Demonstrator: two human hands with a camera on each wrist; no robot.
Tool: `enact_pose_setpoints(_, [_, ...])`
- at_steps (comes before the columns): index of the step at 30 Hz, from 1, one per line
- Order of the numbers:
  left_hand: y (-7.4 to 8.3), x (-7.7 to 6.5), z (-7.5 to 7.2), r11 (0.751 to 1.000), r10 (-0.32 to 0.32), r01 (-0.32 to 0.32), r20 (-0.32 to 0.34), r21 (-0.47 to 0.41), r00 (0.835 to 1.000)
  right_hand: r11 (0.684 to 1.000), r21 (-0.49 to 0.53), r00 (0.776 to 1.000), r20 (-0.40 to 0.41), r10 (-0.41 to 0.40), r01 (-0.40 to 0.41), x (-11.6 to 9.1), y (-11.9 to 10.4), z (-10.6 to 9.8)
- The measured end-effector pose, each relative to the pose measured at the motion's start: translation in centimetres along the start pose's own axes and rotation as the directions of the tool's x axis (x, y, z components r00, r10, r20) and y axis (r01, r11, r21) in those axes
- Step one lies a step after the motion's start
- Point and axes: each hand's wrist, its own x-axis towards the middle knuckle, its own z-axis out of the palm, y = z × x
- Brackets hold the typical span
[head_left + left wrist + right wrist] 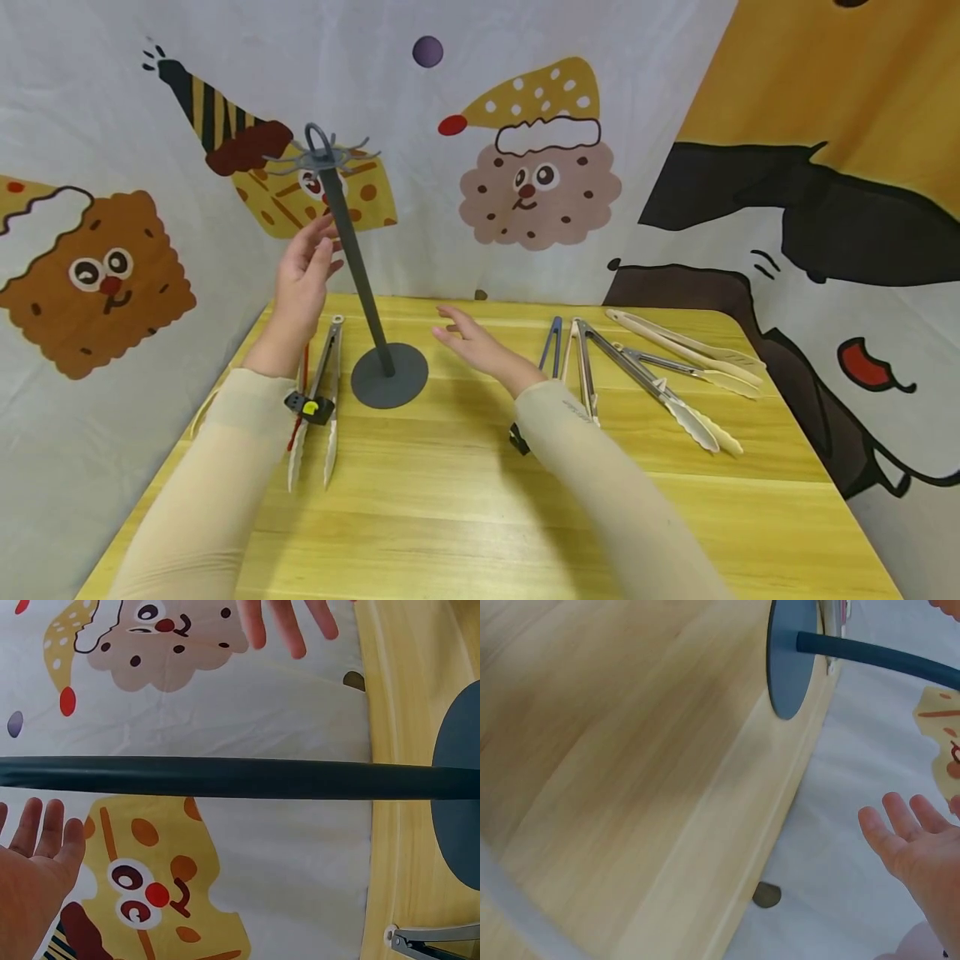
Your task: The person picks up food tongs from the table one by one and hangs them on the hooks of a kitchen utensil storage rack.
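A dark grey stand (352,250) rises from a round base on the wooden table, with a ring of hooks and a loop at its top. Beside the upper half of its pole is my left hand (303,262), fingers loosely extended; the left wrist view shows these fingers (49,832) just apart from the pole (225,778). To the right of the pole, my right hand (480,346) hovers over the table with its fingers stretched toward the stand. Nothing is held in either hand.
Metal tongs (330,392) and a red-handled utensil lie left of the base, partly under my left arm. Several tongs lie on the right, including blue ones (553,346), long silver ones (637,375) and beige ones (682,342). A cartoon-printed curtain (420,208) hangs behind the table (420,517).
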Motion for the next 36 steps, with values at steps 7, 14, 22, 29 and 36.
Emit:
enact_pose_setpoints(7, [0.1, 0.1, 0.3, 1.000, 0.005, -0.005, -0.007, -0.013, 1.000, 0.999, 0.012, 0.999, 0.005, -0.037, 0.037, 1.2, -2.0, 1.1])
enact_pose_setpoints(14, [0.0, 0.2, 0.4, 0.999, 0.019, -0.019, -0.011, -0.032, 1.000, 0.994, 0.087, 0.997, -0.004, -0.073, 0.073, 2.1, -5.3, 2.3])
enact_pose_setpoints(22, [-0.1, 0.2, 0.6, 1.000, 0.022, -0.022, -0.013, -0.019, 1.000, 0.981, 0.184, 0.997, -0.062, -0.041, 0.052, 3.4, -7.0, 4.1])
enact_pose_setpoints(29, [-0.4, 0.3, 0.7, 1.000, 0.018, -0.017, -0.018, 0.024, 1.000, 0.980, 0.181, 0.991, -0.117, -0.063, 0.084, 4.2, -7.2, 5.5])
enact_pose_setpoints(36, [-0.3, 0.4, 1.1, 0.997, 0.022, -0.019, -0.045, 0.070, 0.999, 0.981, 0.175, 0.975, -0.218, -0.043, 0.083, 4.6, -7.7, 5.9])
